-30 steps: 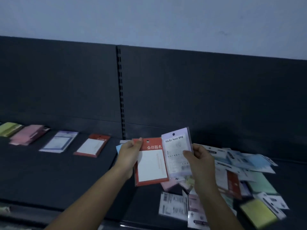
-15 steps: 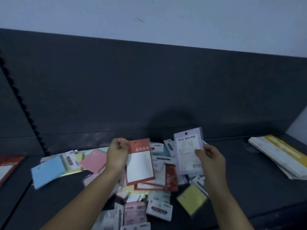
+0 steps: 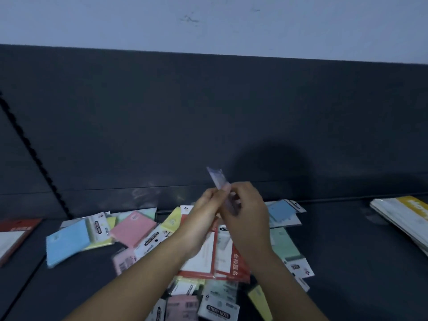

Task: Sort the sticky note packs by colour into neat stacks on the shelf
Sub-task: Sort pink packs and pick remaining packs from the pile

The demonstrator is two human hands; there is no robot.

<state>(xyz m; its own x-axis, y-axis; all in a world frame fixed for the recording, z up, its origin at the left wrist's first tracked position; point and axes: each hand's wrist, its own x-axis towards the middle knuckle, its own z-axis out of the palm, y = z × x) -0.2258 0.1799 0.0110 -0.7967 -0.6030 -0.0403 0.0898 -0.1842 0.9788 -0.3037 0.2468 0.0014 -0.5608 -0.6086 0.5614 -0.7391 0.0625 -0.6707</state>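
**Purple pack** (image 3: 218,180): thin, pale lilac, seen nearly edge-on and tilted, its upper corner leaning left. It is too blurred to read any print. It is raised above the pile (image 3: 162,230), in front of the dark back panel (image 3: 208,112), where the two hands meet.

**Right hand** (image 3: 247,214): thumb and forefinger pinch the pack's lower half, and the other fingers are curled.

**Left hand** (image 3: 202,214): fingers bunched narrow and meeting the pack's lower edge. Blur hides whether they grip it, so I cannot tell.

**Pile:** loose and overlapping on the shelf (image 3: 347,251), below and around both forearms. Count by colour, as far as shows:
- Blue packs (image 3: 67,239) — two, one at the pile's left edge and one at its far right, behind the right hand.
- Pink packs (image 3: 133,228) — three: one beside the left blue one, one paler and blurred nearer, one at the near edge.
- Red packs (image 3: 236,265), white-centred with red borders — two side by side under the forearms, and a third apart at far left.
- Green pack (image 3: 282,244) — one, just right of the right forearm.
- Yellow packs (image 3: 260,300) — at least three, partly buried.
- Several more show only white header cards.

**Paper stack** (image 3: 407,216): one, white with a yellow band, well apart at the shelf's right end.
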